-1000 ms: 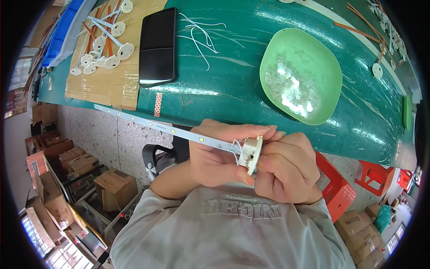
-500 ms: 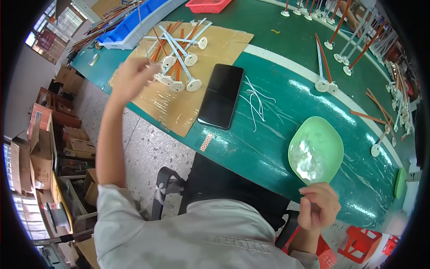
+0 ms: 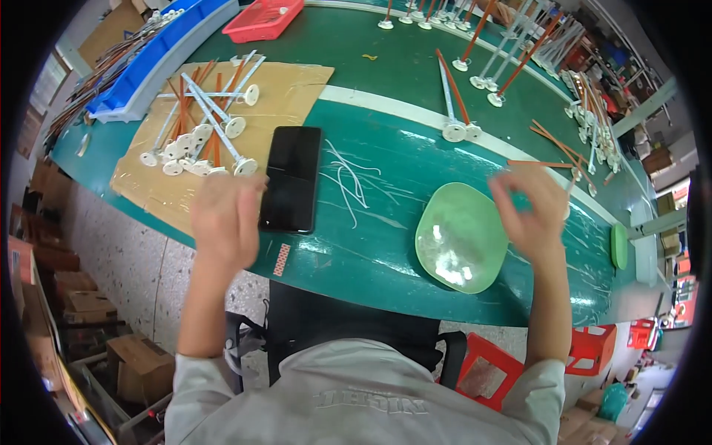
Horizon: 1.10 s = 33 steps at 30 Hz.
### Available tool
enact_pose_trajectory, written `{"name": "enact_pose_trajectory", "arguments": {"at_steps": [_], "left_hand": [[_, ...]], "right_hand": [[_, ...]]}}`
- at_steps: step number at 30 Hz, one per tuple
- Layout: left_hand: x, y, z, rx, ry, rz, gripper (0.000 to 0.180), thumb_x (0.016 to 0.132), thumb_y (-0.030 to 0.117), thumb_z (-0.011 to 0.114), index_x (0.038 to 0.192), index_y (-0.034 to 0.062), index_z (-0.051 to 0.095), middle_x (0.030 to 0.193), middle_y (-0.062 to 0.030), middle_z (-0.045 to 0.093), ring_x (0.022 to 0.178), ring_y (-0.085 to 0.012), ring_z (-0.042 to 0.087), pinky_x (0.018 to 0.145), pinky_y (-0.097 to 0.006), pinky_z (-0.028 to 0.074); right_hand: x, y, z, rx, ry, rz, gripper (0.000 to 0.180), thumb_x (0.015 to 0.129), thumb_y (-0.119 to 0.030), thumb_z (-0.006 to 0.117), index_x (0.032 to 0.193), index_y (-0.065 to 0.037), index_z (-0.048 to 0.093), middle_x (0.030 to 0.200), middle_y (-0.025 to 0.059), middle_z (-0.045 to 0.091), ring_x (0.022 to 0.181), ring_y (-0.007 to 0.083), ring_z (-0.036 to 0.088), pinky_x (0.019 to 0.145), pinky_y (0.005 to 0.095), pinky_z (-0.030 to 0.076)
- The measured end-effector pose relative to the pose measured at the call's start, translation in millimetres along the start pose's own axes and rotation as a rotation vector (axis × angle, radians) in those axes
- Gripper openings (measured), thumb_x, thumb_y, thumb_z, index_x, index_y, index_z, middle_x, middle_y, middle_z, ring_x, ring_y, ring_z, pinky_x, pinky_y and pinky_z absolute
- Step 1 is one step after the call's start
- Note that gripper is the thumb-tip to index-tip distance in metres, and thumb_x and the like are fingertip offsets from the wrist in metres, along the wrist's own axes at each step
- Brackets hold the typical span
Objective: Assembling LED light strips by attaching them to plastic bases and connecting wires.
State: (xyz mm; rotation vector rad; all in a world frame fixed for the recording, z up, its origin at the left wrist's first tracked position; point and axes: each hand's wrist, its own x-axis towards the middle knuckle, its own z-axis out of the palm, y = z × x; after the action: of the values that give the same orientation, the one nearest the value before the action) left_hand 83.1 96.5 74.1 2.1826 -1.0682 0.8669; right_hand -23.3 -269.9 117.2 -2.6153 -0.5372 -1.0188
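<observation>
Head view shows the green table [image 3: 386, 148] with a cardboard sheet [image 3: 297, 89] of white-footed rods [image 3: 215, 133] just beyond the left hand [image 3: 222, 219], raised with fingers loosely curled, holding nothing. Right hand [image 3: 530, 208], likewise loose and unladen, hovers beside the green dish [image 3: 460, 237]. Best to grasp one rod near its disc.
</observation>
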Motion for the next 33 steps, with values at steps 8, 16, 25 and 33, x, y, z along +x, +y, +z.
{"name": "enact_pose_trajectory", "arguments": {"at_steps": [8, 16, 25, 33], "left_hand": [[-36.9, 36.2, 28.5, -0.548, 0.243, -0.553, 0.023, 0.089, -0.001, 0.051, 0.109, -0.0056, 0.061, 0.083, -0.0102, 0.066, 0.072, -0.0124, 0.06, 0.069, -0.024, 0.048], [-12.3, 102.3, 43.3, -0.816, -0.029, -0.32, 0.021, 0.074, 0.002, 0.072, 0.093, -0.0013, 0.064, 0.068, -0.0058, 0.062, 0.052, -0.0107, 0.054, 0.048, -0.023, 0.042], [1.5, 151.8, 57.3, -1.051, -0.316, -0.218, 0.035, 0.063, 0.02, 0.086, 0.086, 0.0006, 0.068, 0.065, -0.0083, 0.062, 0.048, -0.0149, 0.055, 0.045, -0.024, 0.043], [-36.7, 159.5, 61.1, -1.773, -0.405, -0.305, 0.057, 0.061, 0.003, 0.088, 0.109, -0.0127, 0.063, 0.095, -0.0216, 0.069, 0.081, -0.0232, 0.069, 0.069, -0.029, 0.054]], "right_hand": [[16.2, 116.0, 54.6, -0.081, -0.284, 0.12, 0.025, 0.075, -0.001, 0.072, 0.099, -0.005, 0.068, 0.094, 0.0106, 0.068, 0.079, 0.0218, 0.066, 0.065, 0.0293, 0.053], [9.7, 8.3, 8.6, 0.08, -0.141, 0.172, 0.028, 0.068, -0.003, 0.078, 0.094, -0.005, 0.068, 0.084, 0.0072, 0.068, 0.065, 0.0173, 0.062, 0.056, 0.0283, 0.05], [-40.5, -99.6, -30.2, 0.233, -0.27, -0.11, 0.022, 0.067, -0.003, 0.069, 0.089, -0.003, 0.068, 0.083, 0.0107, 0.069, 0.068, 0.0237, 0.065, 0.053, 0.0312, 0.05], [-90.3, -105.6, 6.5, 0.95, 0.212, 0.004, 0.015, 0.068, 0.002, 0.072, 0.083, 0.001, 0.071, 0.088, 0.0137, 0.07, 0.074, 0.0247, 0.066, 0.055, 0.0282, 0.051]]}}
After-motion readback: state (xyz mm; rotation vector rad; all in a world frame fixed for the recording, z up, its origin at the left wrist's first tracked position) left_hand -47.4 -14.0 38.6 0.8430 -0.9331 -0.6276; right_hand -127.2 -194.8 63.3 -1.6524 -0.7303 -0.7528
